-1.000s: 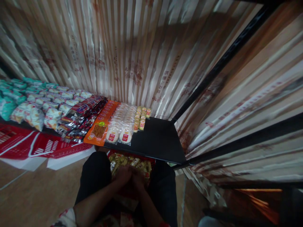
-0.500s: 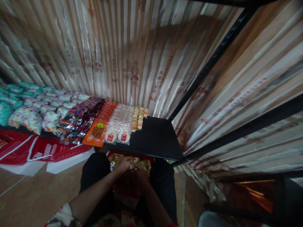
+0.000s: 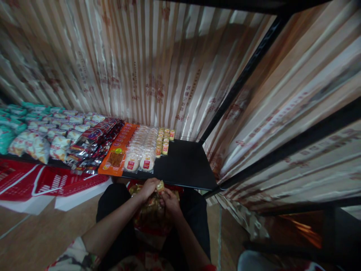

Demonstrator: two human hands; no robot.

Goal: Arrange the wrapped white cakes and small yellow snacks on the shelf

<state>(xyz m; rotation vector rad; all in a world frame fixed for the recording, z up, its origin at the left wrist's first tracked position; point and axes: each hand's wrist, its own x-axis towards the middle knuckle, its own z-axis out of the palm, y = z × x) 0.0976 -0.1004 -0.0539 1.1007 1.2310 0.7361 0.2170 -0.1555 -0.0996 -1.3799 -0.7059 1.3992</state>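
Between my fingertips is a small gold-wrapped snack packet (image 3: 160,186). My left hand (image 3: 149,189) pinches it from the left, and my right hand (image 3: 170,201) is closed on its right and lower side. Below the hands, a red basket (image 3: 153,230) sits between my knees, filled with several more gold-wrapped snack packets (image 3: 152,210). On the black shelf (image 3: 186,162) ahead, short rows of similar gold packets (image 3: 163,142) stand beside clear-wrapped round white crackers (image 3: 147,163).
Further left on the shelf lie an orange snack bag (image 3: 120,150), dark red packets (image 3: 96,135), white snack bags (image 3: 60,145) and green bags (image 3: 11,128). Red shopping baskets (image 3: 56,182) stand under the left side. A black post (image 3: 239,86) rises at the shelf's right end.
My hands have risen slightly out of the basket and moved a little apart. The gold packet now shows between them. The view has shifted slightly.
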